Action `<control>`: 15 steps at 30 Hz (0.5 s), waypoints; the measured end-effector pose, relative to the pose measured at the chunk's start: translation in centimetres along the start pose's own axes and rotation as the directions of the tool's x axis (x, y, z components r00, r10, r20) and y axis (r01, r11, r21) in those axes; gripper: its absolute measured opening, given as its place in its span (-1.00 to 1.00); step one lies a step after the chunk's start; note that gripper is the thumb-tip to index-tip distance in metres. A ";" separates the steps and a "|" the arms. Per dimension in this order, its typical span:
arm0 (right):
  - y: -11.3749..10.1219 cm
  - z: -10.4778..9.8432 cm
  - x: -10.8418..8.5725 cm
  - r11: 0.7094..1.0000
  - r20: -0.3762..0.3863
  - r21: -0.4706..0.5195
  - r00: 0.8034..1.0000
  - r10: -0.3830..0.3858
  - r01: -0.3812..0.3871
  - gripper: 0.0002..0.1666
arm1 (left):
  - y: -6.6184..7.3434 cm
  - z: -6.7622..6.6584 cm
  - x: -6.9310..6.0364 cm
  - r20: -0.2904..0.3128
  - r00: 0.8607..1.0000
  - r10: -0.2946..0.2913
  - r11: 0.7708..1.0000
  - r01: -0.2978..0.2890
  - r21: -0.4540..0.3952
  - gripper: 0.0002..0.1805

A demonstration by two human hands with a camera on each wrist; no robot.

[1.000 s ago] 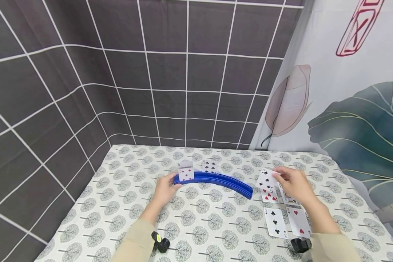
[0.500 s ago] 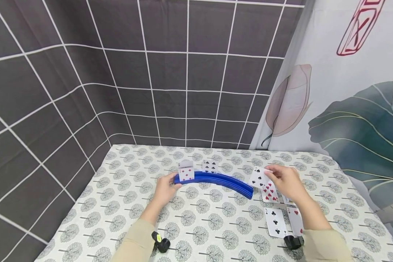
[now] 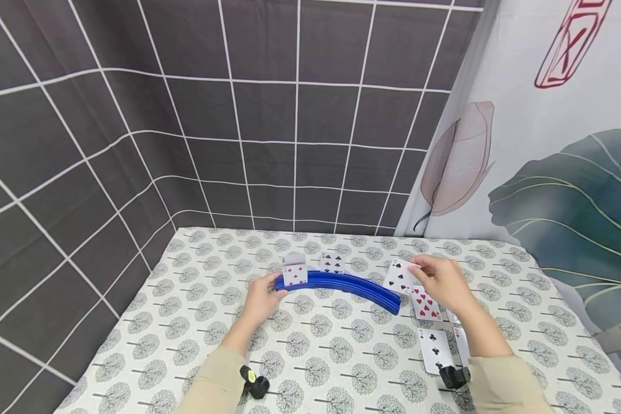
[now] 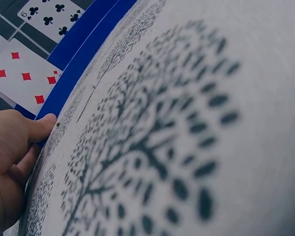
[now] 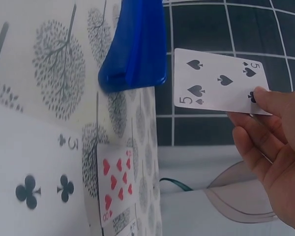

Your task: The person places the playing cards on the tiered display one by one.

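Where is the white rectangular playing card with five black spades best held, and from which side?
Likely by one corner of a short end, from the right, as the right hand pinches it: this leaves the thin card free at its other end, near the blue curved rack.

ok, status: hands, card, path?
Left hand holds blue rack by left end. Right hand pinches five of spades, not yet in rack. Nothing visible between card and rack.

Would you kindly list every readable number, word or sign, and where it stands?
"5": spade card in the right hand.
"3": club card on the table.
"8": heart card, also there.
"6": club card in the blue holder.
Too small, cut off or hidden: diamond card, card behind it, half-covered cards, red curtain sign.
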State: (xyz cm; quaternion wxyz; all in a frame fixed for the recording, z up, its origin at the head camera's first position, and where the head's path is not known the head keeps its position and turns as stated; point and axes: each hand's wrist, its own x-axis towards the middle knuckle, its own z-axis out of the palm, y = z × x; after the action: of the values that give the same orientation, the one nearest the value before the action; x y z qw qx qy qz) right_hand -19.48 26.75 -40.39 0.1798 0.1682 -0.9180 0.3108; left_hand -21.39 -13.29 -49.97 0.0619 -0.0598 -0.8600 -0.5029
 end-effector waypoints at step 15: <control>-1.9 1.3 1.3 0.998 0.003 0.042 0.999 -0.051 0.051 -0.83 | 0.1 0.0 -0.1 0.001 1.000 -0.010 1.000 0.010 0.013 -0.40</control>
State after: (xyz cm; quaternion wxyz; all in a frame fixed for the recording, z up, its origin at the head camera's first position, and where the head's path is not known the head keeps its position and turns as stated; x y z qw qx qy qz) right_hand -20.09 24.22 -39.87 0.1821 0.1958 -0.9071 0.3251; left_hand -21.32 -13.25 -49.87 0.0594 -0.0554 -0.8637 -0.4974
